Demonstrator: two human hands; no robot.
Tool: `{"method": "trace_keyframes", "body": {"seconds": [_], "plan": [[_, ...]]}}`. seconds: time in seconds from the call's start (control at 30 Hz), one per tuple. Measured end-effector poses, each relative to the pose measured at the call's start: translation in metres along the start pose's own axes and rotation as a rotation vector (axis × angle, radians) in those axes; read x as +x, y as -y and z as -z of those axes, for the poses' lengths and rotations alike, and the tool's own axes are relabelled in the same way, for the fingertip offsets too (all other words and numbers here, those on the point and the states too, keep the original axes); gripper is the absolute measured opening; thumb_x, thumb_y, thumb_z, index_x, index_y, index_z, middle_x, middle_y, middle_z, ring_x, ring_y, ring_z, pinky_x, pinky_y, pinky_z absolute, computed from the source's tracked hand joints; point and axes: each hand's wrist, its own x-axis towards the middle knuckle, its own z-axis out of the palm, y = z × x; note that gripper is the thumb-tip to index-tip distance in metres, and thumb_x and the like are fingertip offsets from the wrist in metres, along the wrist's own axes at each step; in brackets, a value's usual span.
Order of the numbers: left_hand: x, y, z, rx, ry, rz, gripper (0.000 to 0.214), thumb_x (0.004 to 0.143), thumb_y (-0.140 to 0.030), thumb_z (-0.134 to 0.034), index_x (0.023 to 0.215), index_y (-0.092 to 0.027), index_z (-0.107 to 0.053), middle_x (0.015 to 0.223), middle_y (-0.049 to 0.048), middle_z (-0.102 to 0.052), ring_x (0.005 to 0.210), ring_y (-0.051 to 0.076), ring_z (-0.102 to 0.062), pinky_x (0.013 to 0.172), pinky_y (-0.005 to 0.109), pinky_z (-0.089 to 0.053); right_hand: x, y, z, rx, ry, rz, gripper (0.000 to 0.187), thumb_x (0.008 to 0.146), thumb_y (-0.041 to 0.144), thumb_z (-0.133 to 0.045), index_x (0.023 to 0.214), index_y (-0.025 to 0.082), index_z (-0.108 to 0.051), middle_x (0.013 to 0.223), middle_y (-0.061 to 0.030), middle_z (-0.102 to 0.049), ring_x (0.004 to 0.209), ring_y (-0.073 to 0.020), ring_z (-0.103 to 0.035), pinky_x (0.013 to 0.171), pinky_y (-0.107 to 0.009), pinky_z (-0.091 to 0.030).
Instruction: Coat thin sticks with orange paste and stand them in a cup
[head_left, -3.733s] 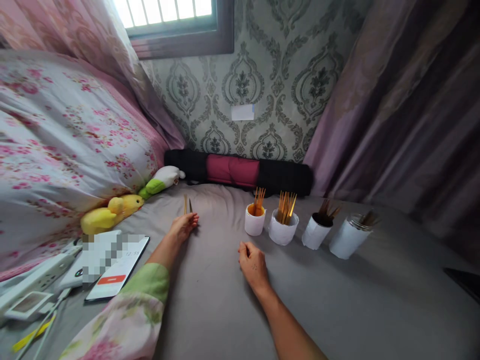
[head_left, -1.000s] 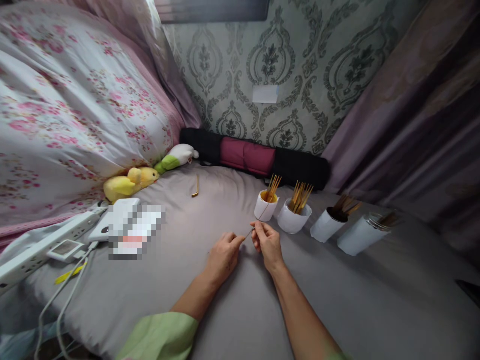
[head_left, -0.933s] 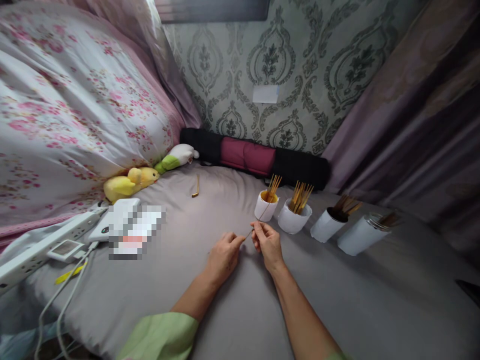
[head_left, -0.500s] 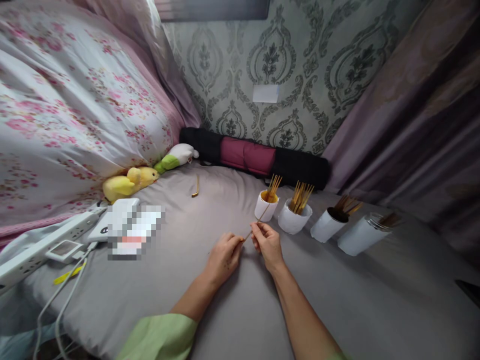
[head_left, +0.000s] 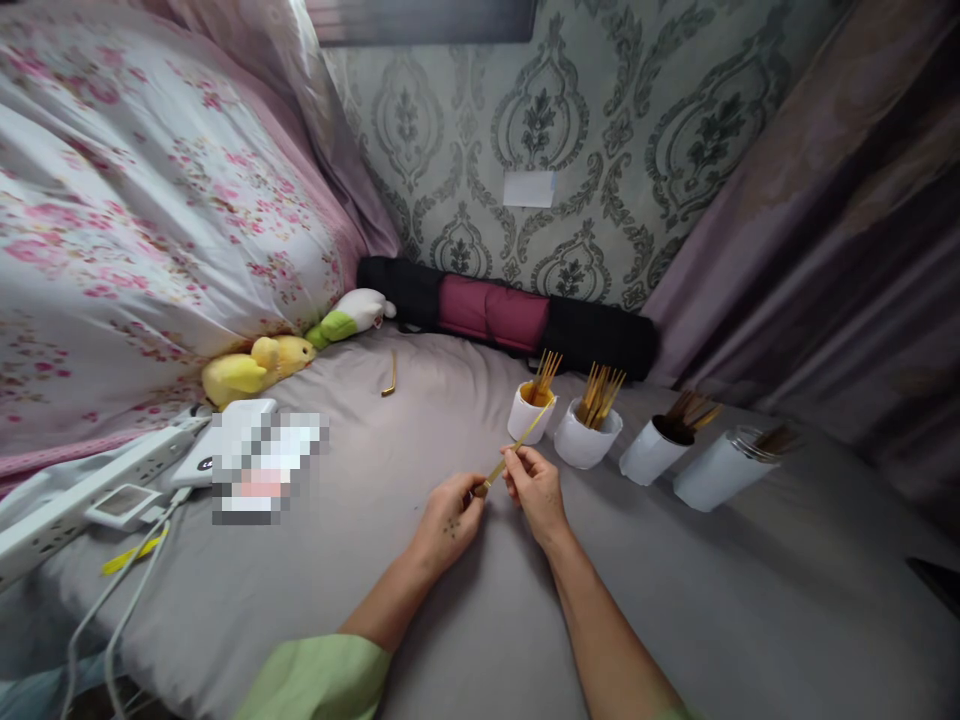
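Observation:
Between both hands, above the grey sheet, runs a thin flat golden-brown strip (head_left: pixel 497 471), slanting up to the right. My left hand (head_left: pixel 448 518) pinches its lower end, and what lies inside the fingers is partly hidden. My right hand (head_left: pixel 537 488) has thumb and fingers closed on the strip farther up. Its upper end passes in front of a white-wrapped cup (head_left: pixel 523 424) with a bundle of thin yellow sticks (head_left: pixel 549 372) in it. On the sheet lies a thin golden stick with a dark bent end (head_left: pixel 390 384), apart from both hands.
Right of that cup stand a wider white pot (head_left: pixel 586 446), a tilted white cylinder (head_left: pixel 646 458) and a leaning jar (head_left: pixel 716 480), all with sticks. A black-and-maroon roll bag (head_left: pixel 495 310) lies along the wall. Plush toys (head_left: pixel 255 372), a power strip (head_left: pixel 112 478) and cables are leftward.
The strip has turned between my fingers, so its broader, yellower face now shows. My left hand has tilted slightly, and my right hand stays almost in place.

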Motion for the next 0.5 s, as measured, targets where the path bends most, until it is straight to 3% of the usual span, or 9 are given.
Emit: {"method": "trace_keyframes", "body": {"seconds": [0.2,0.5], "plan": [[0.0021,-0.0054,-0.001,-0.221,0.039,0.17,0.029,0.078,-0.03,-0.044,0.089,-0.012,-0.064,0.062,0.0003,-0.058,0.054,0.009,-0.046,0.051,0.021,-0.035,0.0017,-0.0025,0.0025,-0.018,-0.007,0.029,0.033,0.075,0.047,-0.056,0.08,0.014,-0.058,0.056,0.0035,-0.049,0.04,-0.0054,-0.038,0.035,-0.017,-0.029],[0.0037,-0.0092,0.0009,-0.673,0.143,0.412,0.039,0.063,-0.021,-0.055,0.099,-0.008,-0.057,0.07,0.0038,-0.062,0.046,0.006,-0.046,0.042,0.019,-0.035,0.0023,-0.0036,0.0041,-0.017,-0.033,0.037,0.037,0.073,0.051,-0.056,0.082,0.015,-0.058,0.055,0.0039,-0.049,0.04,-0.006,-0.038,0.036,-0.018,-0.03]]}}
